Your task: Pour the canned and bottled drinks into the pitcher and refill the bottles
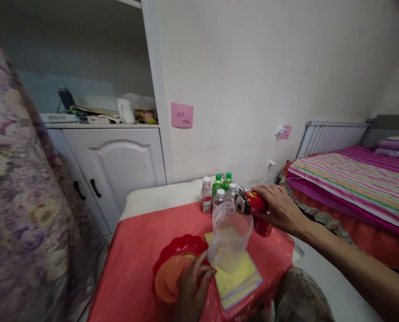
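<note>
My right hand [279, 208] is wrapped around a red drink can [253, 202] tipped on its side, its open top facing left over the rim of a clear plastic jug [234, 241]. No stream of liquid can be made out. The jug stands upright on a yellow mat [234, 286]. At the jug's left side, my left hand [195, 284] has its fingers curled at the handle. A second red can [263, 227] stands below my right hand, partly hidden.
Several bottles [206, 197] cluster behind the jug. A red scalloped plate [186, 241] bears an orange lid-like disc [167, 279]. A red cloth [128, 255] covers the table against the wall. A bed [350, 179] stands right, a flowered curtain [28, 201] hangs left.
</note>
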Available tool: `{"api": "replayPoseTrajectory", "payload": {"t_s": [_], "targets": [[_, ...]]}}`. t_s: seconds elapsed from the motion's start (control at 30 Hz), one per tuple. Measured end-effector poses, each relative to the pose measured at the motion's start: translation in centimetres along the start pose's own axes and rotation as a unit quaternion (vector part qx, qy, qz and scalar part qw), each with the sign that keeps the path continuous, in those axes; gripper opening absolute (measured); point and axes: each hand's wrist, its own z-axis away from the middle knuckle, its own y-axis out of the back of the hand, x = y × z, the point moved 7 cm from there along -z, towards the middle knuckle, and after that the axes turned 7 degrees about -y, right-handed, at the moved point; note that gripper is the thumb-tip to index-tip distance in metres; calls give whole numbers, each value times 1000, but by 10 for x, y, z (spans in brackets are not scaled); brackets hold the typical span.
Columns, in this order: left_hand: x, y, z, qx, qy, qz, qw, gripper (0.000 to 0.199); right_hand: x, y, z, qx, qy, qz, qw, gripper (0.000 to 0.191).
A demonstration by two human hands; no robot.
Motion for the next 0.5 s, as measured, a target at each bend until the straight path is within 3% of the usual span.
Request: {"api": "replayPoseTrajectory", "payload": {"t_s": [0.5], "targets": [[-8,-1,1,2,-10,3,1000,46,-5,6,-10,4,15,9,1000,56]]}}
